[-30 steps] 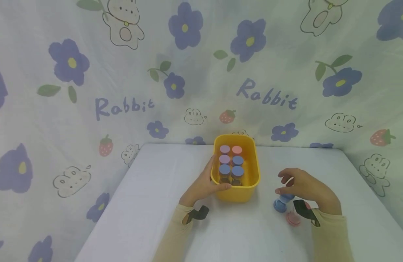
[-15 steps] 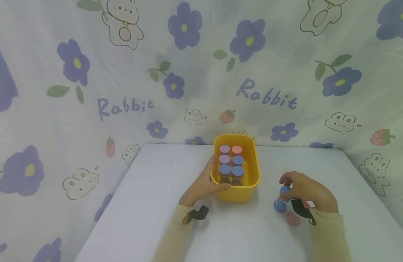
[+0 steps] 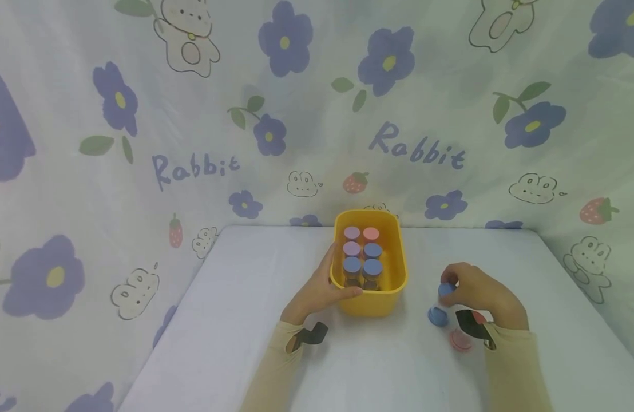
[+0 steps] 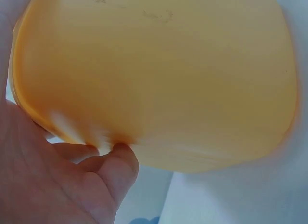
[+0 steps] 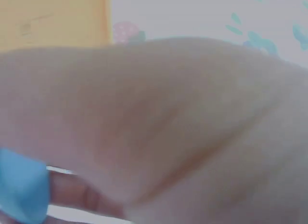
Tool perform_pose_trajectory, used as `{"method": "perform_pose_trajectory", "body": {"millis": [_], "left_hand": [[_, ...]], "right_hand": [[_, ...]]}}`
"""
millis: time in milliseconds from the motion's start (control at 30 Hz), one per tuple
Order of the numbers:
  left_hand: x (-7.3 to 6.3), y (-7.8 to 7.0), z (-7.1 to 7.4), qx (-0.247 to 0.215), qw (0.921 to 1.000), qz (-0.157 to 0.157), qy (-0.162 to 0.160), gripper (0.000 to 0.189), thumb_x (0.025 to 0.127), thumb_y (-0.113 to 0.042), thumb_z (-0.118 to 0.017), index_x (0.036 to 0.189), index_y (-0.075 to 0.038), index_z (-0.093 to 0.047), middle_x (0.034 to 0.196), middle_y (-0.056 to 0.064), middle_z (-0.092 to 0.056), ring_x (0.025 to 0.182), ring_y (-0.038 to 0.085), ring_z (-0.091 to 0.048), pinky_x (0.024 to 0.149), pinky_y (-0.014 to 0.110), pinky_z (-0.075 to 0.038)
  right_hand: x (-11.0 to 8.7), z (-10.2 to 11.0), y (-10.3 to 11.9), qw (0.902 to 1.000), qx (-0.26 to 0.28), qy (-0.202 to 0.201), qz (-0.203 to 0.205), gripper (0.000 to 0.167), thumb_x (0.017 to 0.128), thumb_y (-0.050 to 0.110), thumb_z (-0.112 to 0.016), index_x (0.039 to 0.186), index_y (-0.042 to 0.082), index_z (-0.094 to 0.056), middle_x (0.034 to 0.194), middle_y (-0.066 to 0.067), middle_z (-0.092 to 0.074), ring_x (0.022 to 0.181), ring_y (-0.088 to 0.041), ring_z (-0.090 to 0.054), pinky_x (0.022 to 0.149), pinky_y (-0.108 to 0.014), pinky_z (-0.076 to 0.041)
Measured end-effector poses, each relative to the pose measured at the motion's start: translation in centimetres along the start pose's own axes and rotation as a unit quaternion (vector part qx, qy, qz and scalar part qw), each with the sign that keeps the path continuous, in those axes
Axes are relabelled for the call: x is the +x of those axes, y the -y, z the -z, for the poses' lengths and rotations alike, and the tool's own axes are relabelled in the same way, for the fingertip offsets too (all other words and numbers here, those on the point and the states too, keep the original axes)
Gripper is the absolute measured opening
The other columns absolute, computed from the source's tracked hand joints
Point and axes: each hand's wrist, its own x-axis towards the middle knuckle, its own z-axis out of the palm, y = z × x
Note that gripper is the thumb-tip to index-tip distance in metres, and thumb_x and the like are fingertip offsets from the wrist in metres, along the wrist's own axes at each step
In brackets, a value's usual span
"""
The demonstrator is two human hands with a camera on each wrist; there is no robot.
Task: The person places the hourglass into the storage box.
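My left hand (image 3: 319, 289) grips the near left corner of a yellow plastic bin (image 3: 369, 306), thumb along the front rim and fingers on the left wall. In the left wrist view, fingertips press against the bin's side (image 4: 168, 79). Inside stand several small clear jars with purple, pink and blue lids, such as a blue-lidded jar (image 3: 372, 267). To the bin's right, my right hand (image 3: 479, 292) pinches a small jar by its blue lid (image 3: 446, 290), whose blue side (image 5: 21, 185) shows in the right wrist view. Its lower part overlaps another blue-lidded jar (image 3: 438, 316).
A pink-lidded jar (image 3: 460, 341) is on the white table (image 3: 379, 366) near the right wrist, which partly hides another pinkish-red piece (image 3: 479, 316). Behind the table hangs a patterned curtain (image 3: 317, 103) with flowers and rabbits.
The right hand's fingers have closed from loosely spread onto the blue-lidded jar, and the jar has risen slightly. My left hand keeps its grip on the bin.
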Motion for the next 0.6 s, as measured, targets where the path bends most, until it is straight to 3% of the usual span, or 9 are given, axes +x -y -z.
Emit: {"method": "perform_pose_trajectory", "body": {"millis": [167, 433, 600], "left_hand": [[0.08, -0.05, 0.05, -0.001, 1.0000, 0.000, 0.002, 0.123, 0.078, -0.054, -0.087, 0.166, -0.035, -0.004, 0.168, -0.014, -0.028, 0.152, 0.020, -0.036, 0.127, 0.058, -0.031], [0.23, 0.03, 0.08, -0.016, 0.9997, -0.019, 0.003, 0.117, 0.080, -0.044, -0.088, 0.165, -0.038, -0.008, 0.163, -0.015, -0.033, 0.149, 0.017, -0.040, 0.126, 0.056, -0.033], [0.23, 0.19, 0.03, -0.015, 0.9998, -0.011, 0.001, 0.119, 0.080, -0.043, -0.088, 0.166, -0.037, -0.006, 0.164, -0.015, -0.032, 0.150, 0.018, -0.039, 0.127, 0.057, -0.032]], "right_hand": [[0.20, 0.04, 0.04, 0.9996, 0.012, -0.024, 0.004, 0.042, 0.086, 0.022, -0.080, 0.118, -0.001, -0.065, 0.110, -0.012, -0.068, 0.099, -0.026, -0.061, 0.091, -0.052, -0.058], [0.47, 0.09, -0.04, 0.9944, 0.043, -0.086, 0.042, 0.045, 0.089, 0.022, -0.077, 0.126, 0.000, -0.065, 0.114, -0.014, -0.070, 0.101, -0.026, -0.064, 0.088, -0.047, -0.060], [0.44, 0.21, 0.12, 0.9904, 0.057, -0.117, 0.047, 0.050, 0.091, 0.024, -0.077, 0.132, 0.001, -0.063, 0.120, -0.018, -0.069, 0.106, -0.031, -0.064, 0.088, -0.046, -0.059]]}}
